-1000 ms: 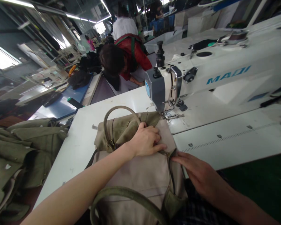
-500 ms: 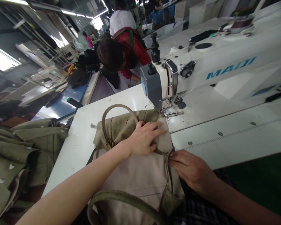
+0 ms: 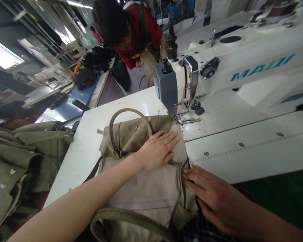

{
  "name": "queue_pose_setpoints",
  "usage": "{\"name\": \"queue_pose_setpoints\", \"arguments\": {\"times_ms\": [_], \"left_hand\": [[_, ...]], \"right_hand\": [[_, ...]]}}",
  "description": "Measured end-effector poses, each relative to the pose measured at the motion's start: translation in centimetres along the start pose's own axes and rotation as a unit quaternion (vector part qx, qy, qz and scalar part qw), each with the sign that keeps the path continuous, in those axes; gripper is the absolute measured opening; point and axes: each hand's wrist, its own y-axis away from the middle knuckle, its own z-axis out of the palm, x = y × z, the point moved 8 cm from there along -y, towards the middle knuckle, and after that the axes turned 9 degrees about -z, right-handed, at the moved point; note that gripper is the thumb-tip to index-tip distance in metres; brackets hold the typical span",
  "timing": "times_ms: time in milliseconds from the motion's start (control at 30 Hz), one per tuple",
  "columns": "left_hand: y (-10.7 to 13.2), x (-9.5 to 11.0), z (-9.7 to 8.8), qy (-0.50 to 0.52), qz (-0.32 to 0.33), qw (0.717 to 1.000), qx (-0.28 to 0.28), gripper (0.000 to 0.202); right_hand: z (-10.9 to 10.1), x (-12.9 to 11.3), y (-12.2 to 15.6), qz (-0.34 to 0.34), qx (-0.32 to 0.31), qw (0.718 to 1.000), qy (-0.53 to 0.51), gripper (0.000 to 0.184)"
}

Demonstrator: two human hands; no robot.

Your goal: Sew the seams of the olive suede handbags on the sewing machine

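An olive and beige canvas bag (image 3: 141,185) lies on the white sewing table, its edge close to the presser foot (image 3: 185,121). One loop handle (image 3: 131,110) stands up at the far side and another olive handle (image 3: 131,215) arches at the near side. My left hand (image 3: 159,151) rests flat on the beige cloth, fingers stretched towards the needle area. At the bag's right edge, beside a dark zip edge (image 3: 183,183), my right hand (image 3: 212,193) grips the cloth with its fingers on top. Its thumb goes out of sight below the edge.
The sewing machine head (image 3: 176,84) stands at the table's upper right, above a printed ruler strip (image 3: 242,148). Olive fabric pieces (image 3: 22,161) are heaped at the left. Beyond the table a co-worker in a red top (image 3: 151,30) bends forward.
The co-worker has shifted forward, showing tan cloth near their arms. My left hand's fingers have come closer together. On my right hand, one outer finger has lifted slightly. The bag stays nearly in place.
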Motion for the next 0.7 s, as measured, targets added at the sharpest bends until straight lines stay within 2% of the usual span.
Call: {"name": "queue_pose_setpoints", "arguments": {"times_ms": [100,200,367,533,700], "left_hand": [[-0.1,-0.1,0.1,0.001,0.0,1.0,-0.007,0.059],[-0.1,-0.3,0.2,0.008,0.0,1.0,-0.01,0.059],[0.0,0.0,-0.3,0.02,-0.005,1.0,0.009,0.057],[-0.1,0.7,-0.8,0.031,-0.028,0.998,0.037,0.054],[-0.9,0.1,-0.8,0.041,-0.032,0.998,0.035,0.055]], "right_hand": [[0.3,0.0,0.0,-0.055,0.025,0.998,-0.006,0.034],[0.3,0.0,-0.5,-0.085,0.045,0.995,-0.006,0.036],[-1.2,-0.4,-1.3,-0.146,0.036,0.989,-0.007,0.039],[-2.6,0.4,-0.8,-0.156,0.003,0.988,-0.004,0.042],[-3.0,1.6,-1.4,-0.169,0.018,0.985,-0.01,0.045]]}}
